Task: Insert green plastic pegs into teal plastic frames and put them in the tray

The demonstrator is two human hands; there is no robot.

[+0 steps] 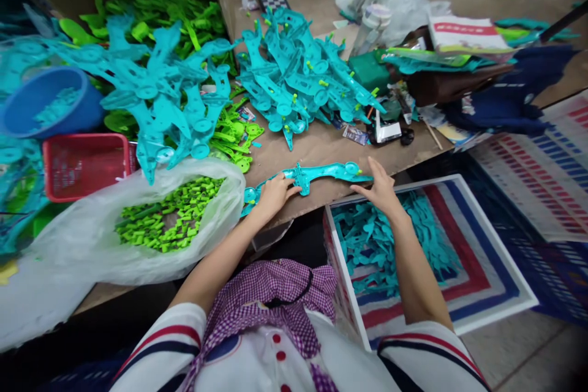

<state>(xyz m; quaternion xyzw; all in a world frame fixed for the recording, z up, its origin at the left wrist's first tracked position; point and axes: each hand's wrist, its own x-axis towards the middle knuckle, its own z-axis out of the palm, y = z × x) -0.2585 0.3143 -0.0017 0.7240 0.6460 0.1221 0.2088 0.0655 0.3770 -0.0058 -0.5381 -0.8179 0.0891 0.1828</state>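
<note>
Both hands are pressing a long teal plastic piece (316, 174) flat at the near edge of the surface (321, 147), left hand (274, 194) gripping its left end, right hand (380, 187) resting open on its right tip. One slip could be sending it off the edge into the striped bag (459, 269) below.
</note>
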